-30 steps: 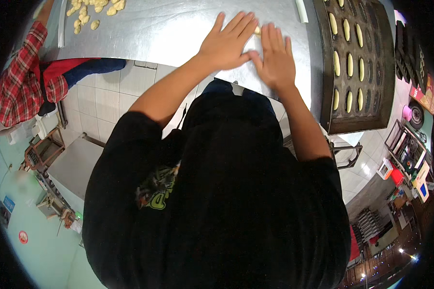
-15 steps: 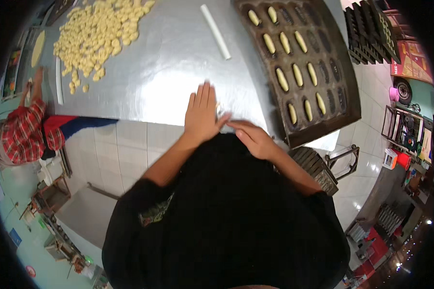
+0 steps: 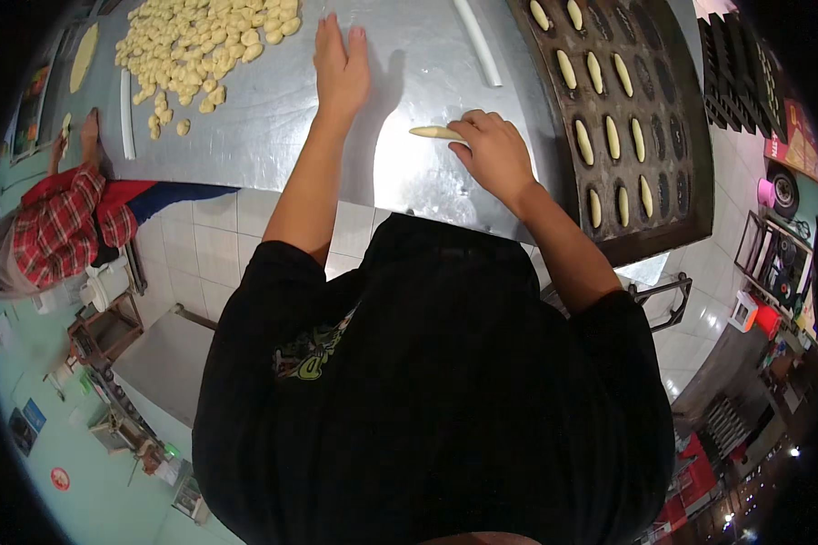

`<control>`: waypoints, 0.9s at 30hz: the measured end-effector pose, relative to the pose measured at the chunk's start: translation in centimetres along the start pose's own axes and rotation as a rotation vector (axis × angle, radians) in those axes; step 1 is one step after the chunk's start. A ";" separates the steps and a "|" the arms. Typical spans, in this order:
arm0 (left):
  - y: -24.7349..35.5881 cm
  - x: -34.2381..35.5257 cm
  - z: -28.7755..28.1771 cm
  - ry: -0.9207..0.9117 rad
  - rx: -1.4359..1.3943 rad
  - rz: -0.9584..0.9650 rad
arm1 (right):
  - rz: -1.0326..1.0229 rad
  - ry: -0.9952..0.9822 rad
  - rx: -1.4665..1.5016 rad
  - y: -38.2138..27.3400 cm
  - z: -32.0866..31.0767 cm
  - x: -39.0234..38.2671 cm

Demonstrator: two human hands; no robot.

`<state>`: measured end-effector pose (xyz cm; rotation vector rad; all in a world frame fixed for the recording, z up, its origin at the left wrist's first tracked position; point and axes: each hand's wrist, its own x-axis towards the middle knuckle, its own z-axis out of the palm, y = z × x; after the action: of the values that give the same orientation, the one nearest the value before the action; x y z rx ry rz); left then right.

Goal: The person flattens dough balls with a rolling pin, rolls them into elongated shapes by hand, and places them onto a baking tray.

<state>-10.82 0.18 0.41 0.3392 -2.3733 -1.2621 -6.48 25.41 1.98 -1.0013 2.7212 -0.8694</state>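
Since half a second ago, both hands have moved apart and farther from the body: the right hand [image 3: 495,153] now grasps, between thumb and bent fingers, one end of a thin, pointed, pale-yellow dough roll [image 3: 433,133] at the shiny grey metal table [image 3: 395,186], although I cannot tell if they touch. Right of this hand, similar rolls [image 3: 613,138] lie in hollows of a dark rectangular metal tray [image 3: 659,243]. Farther away, the left hand [image 3: 344,80] has its fingers loosely extended, near many small, round, pale-yellow dough lumps [image 3: 200,41].
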 end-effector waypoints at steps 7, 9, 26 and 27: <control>-0.8 -3.6 0.5 -0.271 0.609 0.095 | -0.202 0.256 -0.179 0.3 -7.3 6.3; -1.7 -3.2 0.1 -0.270 0.679 0.052 | -0.270 0.643 -0.048 1.6 -13.0 9.5; -0.9 -2.3 0.1 -0.215 0.739 0.063 | 0.468 0.415 -0.190 23.6 -9.7 12.4; -0.9 -2.3 0.1 -0.220 0.736 0.057 | 0.489 0.437 -0.133 23.7 -9.7 12.7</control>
<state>-8.87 0.66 -0.95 0.3527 -2.9464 -0.3654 -32.38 36.74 -1.98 -0.1299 3.1974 -0.8990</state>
